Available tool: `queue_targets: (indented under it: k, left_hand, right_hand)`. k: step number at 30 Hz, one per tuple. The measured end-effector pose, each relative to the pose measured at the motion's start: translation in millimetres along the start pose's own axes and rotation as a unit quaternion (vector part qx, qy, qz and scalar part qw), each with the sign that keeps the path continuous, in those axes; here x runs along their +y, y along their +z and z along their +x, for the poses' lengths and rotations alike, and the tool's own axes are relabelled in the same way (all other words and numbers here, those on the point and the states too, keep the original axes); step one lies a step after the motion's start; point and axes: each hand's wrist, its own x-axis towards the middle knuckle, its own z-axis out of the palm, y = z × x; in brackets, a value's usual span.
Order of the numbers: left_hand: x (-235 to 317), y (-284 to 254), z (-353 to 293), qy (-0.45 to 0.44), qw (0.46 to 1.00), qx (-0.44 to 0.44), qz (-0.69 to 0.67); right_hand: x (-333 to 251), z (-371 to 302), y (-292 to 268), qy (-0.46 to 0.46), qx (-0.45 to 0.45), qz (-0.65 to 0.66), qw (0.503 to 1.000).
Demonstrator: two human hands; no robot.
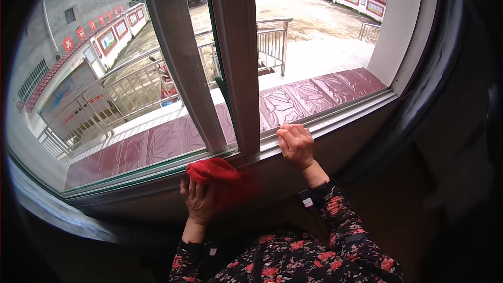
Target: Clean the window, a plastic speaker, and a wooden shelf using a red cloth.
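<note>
Our left hand (200, 203), loosely bent, holds a red cloth (212, 169) at the lower frame (131, 181); our right hand (297, 145) curls over the track (346, 116), any contents hidden. A sliding sash (236, 47) could pinch its fingertips.

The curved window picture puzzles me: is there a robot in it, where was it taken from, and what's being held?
No robot shows: these are a person's bare hands, coming out of dark floral sleeves. The single picture comes from a wide camera worn on the head, looking down; its lens bends straight edges near the rim. The left hand has a red cloth at its fingers, by the window frame; part of the cloth is blurred. The right hand rests curled on the bottom rail; whether it grips anything can't be told. Just beyond lies a glossy maroon ledge, with a metal railing and a paved yard farther out.
</note>
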Motion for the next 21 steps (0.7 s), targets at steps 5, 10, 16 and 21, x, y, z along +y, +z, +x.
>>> queue_targets:
  k: [5, 10, 16, 21]
  left_hand:
    - [-91.1, -26.6, -73.2, -0.180, 0.973, 0.071, 0.129]
    - [-155.2, -29.6, -106.6, -0.405, 0.849, 0.247, -0.233]
    - [-50.9, 12.2, -51.9, -0.349, 0.899, 0.156, -0.212]
    - [11.4, 15.8, 9.9, -0.042, 0.998, 0.048, -0.020]
  right_hand:
    - [3.8, 6.2, -3.7, 0.009, 0.005, -0.003, 1.000]
    - [3.2, 2.5, 8.4, 0.008, 0.007, 0.001, 1.000]
    - [-1.5, 2.7, 13.7, 0.007, 0.018, 0.011, 1.000]
    - [-1.0, 1.9, 10.3, 0.007, 0.024, 0.002, 1.000]
